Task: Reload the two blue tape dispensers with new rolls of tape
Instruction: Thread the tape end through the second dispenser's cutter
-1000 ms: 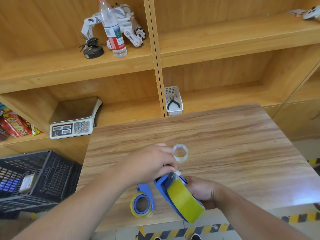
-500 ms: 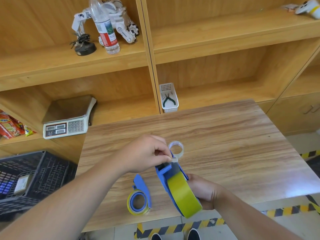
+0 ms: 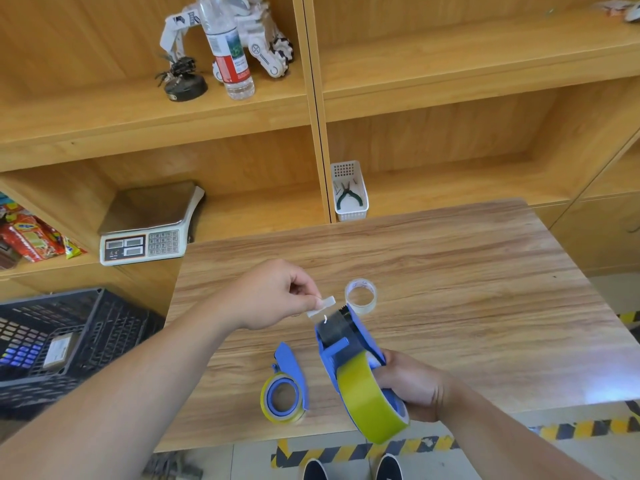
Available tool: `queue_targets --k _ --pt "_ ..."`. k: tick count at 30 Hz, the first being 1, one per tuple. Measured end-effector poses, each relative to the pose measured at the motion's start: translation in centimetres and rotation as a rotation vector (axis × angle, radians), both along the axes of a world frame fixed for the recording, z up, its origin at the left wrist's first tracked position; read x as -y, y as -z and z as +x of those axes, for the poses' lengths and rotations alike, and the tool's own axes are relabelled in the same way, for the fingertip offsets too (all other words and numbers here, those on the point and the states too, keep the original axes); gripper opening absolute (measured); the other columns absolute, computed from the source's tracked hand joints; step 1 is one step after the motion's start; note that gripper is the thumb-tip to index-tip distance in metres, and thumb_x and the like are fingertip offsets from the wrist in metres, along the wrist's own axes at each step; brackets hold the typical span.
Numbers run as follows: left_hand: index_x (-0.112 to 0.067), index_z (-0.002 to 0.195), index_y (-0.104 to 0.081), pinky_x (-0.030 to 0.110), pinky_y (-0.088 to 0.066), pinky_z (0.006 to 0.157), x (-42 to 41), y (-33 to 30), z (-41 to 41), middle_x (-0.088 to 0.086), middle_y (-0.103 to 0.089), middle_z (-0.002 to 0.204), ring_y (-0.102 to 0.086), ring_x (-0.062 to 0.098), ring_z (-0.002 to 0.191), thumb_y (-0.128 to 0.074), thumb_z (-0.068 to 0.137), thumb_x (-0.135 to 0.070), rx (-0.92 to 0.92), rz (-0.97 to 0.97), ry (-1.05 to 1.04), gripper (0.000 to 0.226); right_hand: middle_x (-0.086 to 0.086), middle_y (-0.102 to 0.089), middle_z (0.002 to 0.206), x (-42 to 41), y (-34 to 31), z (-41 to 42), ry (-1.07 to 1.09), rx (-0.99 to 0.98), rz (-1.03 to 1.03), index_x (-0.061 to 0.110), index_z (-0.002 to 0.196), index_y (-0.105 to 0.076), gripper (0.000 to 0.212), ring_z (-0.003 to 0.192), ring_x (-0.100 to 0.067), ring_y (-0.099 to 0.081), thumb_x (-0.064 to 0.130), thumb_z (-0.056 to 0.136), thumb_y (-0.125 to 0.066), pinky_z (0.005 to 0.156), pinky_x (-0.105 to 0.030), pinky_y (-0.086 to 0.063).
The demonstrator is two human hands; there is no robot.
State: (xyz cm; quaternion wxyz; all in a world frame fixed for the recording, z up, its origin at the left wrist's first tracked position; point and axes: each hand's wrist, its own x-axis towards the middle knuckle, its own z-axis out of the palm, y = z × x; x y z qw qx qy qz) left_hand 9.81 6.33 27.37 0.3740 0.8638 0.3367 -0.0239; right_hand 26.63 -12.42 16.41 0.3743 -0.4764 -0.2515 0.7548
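Blue tape dispenser (image 3: 346,344), loaded with a yellow-green roll (image 3: 367,400), is gripped in the closed right hand (image 3: 412,386) above the table's (image 3: 467,271) near edge. Since half a second ago the white tape tab (image 3: 322,304), pinched in the left hand (image 3: 277,296), is seen drawn clear of the cutter; threading is judged nearly complete. A second dispenser (image 3: 287,386) lies loaded on the table, beside a clear spent core (image 3: 361,294). No brand or legible writing is found; the bottle (image 3: 228,46) label is unreadable.
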Motion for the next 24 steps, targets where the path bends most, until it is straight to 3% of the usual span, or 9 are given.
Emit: queue_targets --k 4,9,17,21,24 --pt "-0.028 0.075 -0.078 0.028 -0.044 0.063 -0.3 0.2 -0.2 -0.011 -0.064 0.063 -0.053 0.009 0.058 -0.078 0.088 -0.035 -0.044 -0.036 -0.034 0.014 -0.012 -0.077 0.098 0.0 0.7 0.1 -0.043 0.039 -0.008 -0.001 0.115 -0.070 0.029 0.086 -0.025 -0.074 -0.011 0.090 -0.060 0.075 -0.034 -0.058" --pt "-0.026 0.078 -0.079 0.024 -0.036 0.056 0.3 1.7 0.0 -0.015 -0.054 0.060 -0.043 0.008 0.054 -0.077 0.088 -0.035 -0.103 -0.156 -0.076 0.013 -0.009 -0.077 0.099 -0.1 0.8 -0.5 -0.082 0.077 0.037 -0.003 0.118 -0.067 0.029 0.088 -0.023 -0.073 -0.013 0.092 -0.058 0.078 -0.033 -0.058" --pt "-0.023 0.080 -0.078 0.034 -0.041 0.075 0.3 3.7 0.0 -0.006 -0.064 0.077 -0.050 0.015 0.075 -0.071 0.087 -0.029 -0.148 -0.374 -0.080 0.012 -0.012 -0.075 0.100 0.1 1.1 -0.8 -0.068 0.084 0.069 -0.001 0.112 -0.069 0.031 0.088 -0.024 -0.072 -0.017 0.089 -0.058 0.080 -0.035 -0.059" --pt "-0.022 0.073 -0.074 0.026 -0.038 0.064 0.5 5.2 0.1 -0.001 -0.058 0.071 -0.047 0.014 0.068 -0.063 0.092 -0.009 -0.121 -0.639 -0.146 0.026 -0.017 -0.071 0.103 0.1 1.6 -1.0 -0.063 0.108 0.082 -0.008 0.117 -0.063 0.034 0.092 -0.027 -0.069 -0.020 0.086 -0.056 0.085 -0.039 -0.057" --pt "-0.017 0.084 -0.073 0.024 -0.038 0.058 0.7 6.6 0.0 0.000 -0.061 0.076 -0.050 0.011 0.067 -0.059 0.093 -0.003 -0.117 -0.821 -0.275 0.021 -0.019 -0.070 0.103 0.2 2.1 -1.1 -0.045 0.114 0.077 -0.005 0.116 -0.065 0.039 0.094 -0.029 -0.068 -0.018 0.079 -0.056 0.087 -0.042 -0.054"
